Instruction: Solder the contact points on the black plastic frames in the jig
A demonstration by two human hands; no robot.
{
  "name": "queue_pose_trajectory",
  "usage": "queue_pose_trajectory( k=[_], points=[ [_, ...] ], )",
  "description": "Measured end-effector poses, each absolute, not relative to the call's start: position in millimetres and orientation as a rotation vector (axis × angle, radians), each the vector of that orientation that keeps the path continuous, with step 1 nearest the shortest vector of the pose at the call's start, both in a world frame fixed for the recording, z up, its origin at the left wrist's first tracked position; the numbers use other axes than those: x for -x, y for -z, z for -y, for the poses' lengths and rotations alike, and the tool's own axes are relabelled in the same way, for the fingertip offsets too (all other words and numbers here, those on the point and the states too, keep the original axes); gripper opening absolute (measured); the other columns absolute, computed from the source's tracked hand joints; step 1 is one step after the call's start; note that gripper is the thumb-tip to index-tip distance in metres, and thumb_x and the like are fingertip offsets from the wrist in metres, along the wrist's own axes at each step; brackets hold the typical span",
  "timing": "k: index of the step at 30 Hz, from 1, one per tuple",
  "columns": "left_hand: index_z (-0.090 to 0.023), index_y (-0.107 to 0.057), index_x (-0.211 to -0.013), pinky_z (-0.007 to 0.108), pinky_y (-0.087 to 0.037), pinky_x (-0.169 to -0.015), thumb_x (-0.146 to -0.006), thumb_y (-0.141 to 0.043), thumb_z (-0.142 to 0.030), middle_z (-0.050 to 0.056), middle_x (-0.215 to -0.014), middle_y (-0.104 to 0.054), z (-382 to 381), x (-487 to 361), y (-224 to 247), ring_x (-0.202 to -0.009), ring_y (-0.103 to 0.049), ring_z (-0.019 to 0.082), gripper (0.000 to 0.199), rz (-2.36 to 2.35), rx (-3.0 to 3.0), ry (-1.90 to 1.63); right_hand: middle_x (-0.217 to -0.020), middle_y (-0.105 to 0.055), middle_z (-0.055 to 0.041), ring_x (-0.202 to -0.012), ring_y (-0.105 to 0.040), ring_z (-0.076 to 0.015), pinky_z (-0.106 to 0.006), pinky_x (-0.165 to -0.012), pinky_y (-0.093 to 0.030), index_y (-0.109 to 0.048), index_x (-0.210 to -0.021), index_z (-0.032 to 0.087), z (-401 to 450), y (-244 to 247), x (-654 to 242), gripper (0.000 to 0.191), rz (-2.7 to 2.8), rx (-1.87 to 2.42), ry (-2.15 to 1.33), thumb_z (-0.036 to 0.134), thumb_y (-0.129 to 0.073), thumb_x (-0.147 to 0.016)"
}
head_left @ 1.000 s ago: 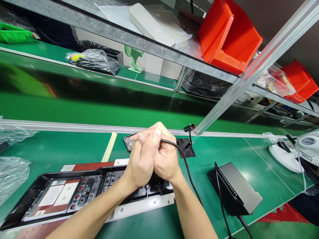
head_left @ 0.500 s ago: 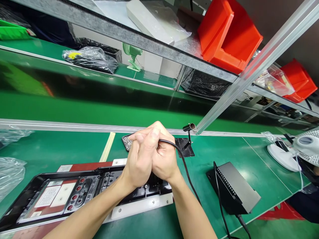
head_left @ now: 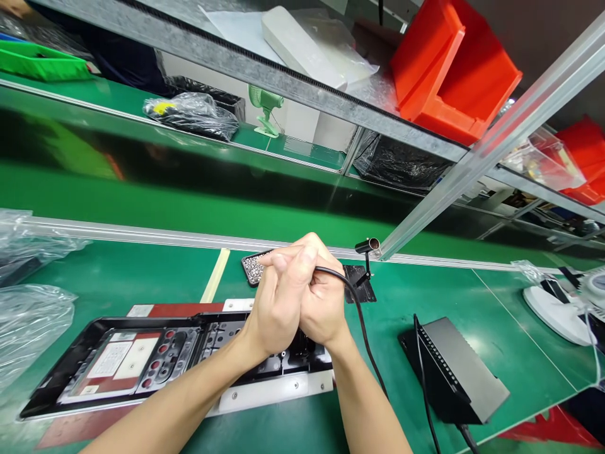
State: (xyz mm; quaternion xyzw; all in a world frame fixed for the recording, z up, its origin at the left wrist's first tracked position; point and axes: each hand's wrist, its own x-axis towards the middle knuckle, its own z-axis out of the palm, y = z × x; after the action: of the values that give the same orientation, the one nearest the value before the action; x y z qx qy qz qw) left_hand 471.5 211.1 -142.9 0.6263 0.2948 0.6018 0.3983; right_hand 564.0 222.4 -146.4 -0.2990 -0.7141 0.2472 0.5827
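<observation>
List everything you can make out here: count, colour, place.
table: one, green, foreground
casing: one, black, on table, reaching under hands
board: one, red-brown, beneath casing
strips: two visible, white, along casing's long edges
tape: one, pale yellow, behind casing
tray of metal bits: one, black, behind left hand
tube on stand: one, black, beyond right hand
box: one, grey and black, table's right
fans: two, pale green on far bench, white at right edge
shelf: one, grey, overhead
slab: one, white, on shelf
bins: two, red, upper right
clear bags: at least two, left edge
bundle: one, black and yellow, far bench
shallow bin: one, green, upper left
cables: at least two, black, from hands and by box
hands: two, bare, closed together over casing
</observation>
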Motion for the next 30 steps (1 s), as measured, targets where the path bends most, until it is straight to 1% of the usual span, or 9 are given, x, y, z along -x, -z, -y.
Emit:
queue_pose_trajectory(
  k=[4, 7, 12, 16, 19, 22, 25, 30],
  points=[
    [-0.021, -0.052, -0.074, 0.032, -0.048, -0.066, -0.111, -0.035, -0.043, 0.001, -0.075, -0.054, -211.8, -472.1, 143.3, -0.071, -0.055, 0.016, 0.046, -0.747, -1.593, -1.524, -0.091, -0.070, -0.0043, -0.084, -0.067, -0.0176, -0.033, -0.075, -0.055, -0.081, -0.097, 0.027, -222.5, 147.0, -564.0, 0.020, 1.666, 0.706, -0.580, 0.030, -0.062, -0.100],
    [-0.021, -0.051, -0.074, 0.031, -0.047, -0.065, -0.112, -0.036, -0.043, 0.001, -0.075, -0.053, -212.6, -473.2, 143.0, -0.070, -0.055, 0.015, 0.047, -0.714, -1.598, -1.559, -0.089, -0.068, -0.0039, -0.083, -0.066, -0.0174, -0.032, -0.075, -0.055, -0.081, -0.096, 0.026, -222.1, 147.1, -563.6, 0.019, 1.655, 0.715, -0.585, 0.031, -0.063, -0.099],
    [-0.021, -0.057, -0.077, 0.031, -0.050, -0.069, -0.112, -0.035, -0.042, 0.001, -0.078, -0.057, -212.8, -473.8, 141.5, -0.073, -0.058, 0.015, 0.047, -0.677, -1.593, -1.553, -0.088, -0.065, -0.0035, -0.083, -0.064, -0.0166, -0.031, -0.072, -0.052, -0.081, -0.094, 0.026, -222.3, 146.4, -562.5, 0.019, 1.624, 0.687, -0.598, 0.029, -0.064, -0.100],
    [-0.021, -0.059, -0.076, 0.032, -0.051, -0.070, -0.111, -0.037, -0.043, 0.002, -0.078, -0.058, -212.7, -473.4, 140.9, -0.074, -0.058, 0.016, 0.048, -0.706, -1.596, -1.543, -0.086, -0.066, -0.0034, -0.083, -0.063, -0.0168, -0.031, -0.072, -0.052, -0.081, -0.093, 0.025, -222.6, 146.4, -562.2, 0.019, 1.631, 0.692, -0.575, 0.032, -0.065, -0.099],
    [-0.021, -0.065, -0.082, 0.033, -0.053, -0.073, -0.111, -0.036, -0.044, 0.003, -0.082, -0.063, -212.9, -473.5, 141.5, -0.078, -0.062, 0.017, 0.047, -0.705, -1.605, -1.547, -0.085, -0.067, -0.0034, -0.084, -0.063, -0.0174, -0.031, -0.074, -0.052, -0.081, -0.093, 0.025, -222.6, 146.6, -561.8, 0.019, 1.627, 0.692, -0.573, 0.033, -0.065, -0.099],
    [-0.021, -0.068, -0.086, 0.032, -0.054, -0.074, -0.112, -0.037, -0.042, 0.003, -0.085, -0.066, -213.4, -474.1, 142.6, -0.081, -0.064, 0.016, 0.046, -0.685, -1.600, -1.567, -0.087, -0.066, -0.0037, -0.083, -0.063, -0.0167, -0.031, -0.072, -0.051, -0.081, -0.091, 0.024, -222.6, 147.0, -561.2, 0.020, 1.617, 0.683, -0.573, 0.033, -0.065, -0.099],
    [-0.021, -0.069, -0.085, 0.031, -0.055, -0.076, -0.112, -0.037, -0.041, 0.002, -0.086, -0.067, -214.3, -474.9, 143.1, -0.083, -0.065, 0.016, 0.047, -0.658, -1.608, -1.581, -0.086, -0.065, -0.0035, -0.082, -0.062, -0.0162, -0.031, -0.073, -0.051, -0.080, -0.090, 0.024, -222.5, 147.2, -561.1, 0.020, 1.610, 0.671, -0.567, 0.033, -0.065, -0.100],
    [-0.021, -0.072, -0.087, 0.029, -0.054, -0.079, -0.113, -0.037, -0.039, 0.001, -0.093, -0.071, -216.1, -475.9, 142.3, -0.089, -0.067, 0.014, 0.047, -0.587, -1.610, -1.616, -0.085, -0.064, -0.0027, -0.081, -0.062, -0.0157, -0.030, -0.073, -0.050, -0.080, -0.090, 0.023, -222.8, 146.9, -561.5, 0.017, 1.600, 0.670, -0.587, 0.029, -0.067, -0.098]
  ],
)
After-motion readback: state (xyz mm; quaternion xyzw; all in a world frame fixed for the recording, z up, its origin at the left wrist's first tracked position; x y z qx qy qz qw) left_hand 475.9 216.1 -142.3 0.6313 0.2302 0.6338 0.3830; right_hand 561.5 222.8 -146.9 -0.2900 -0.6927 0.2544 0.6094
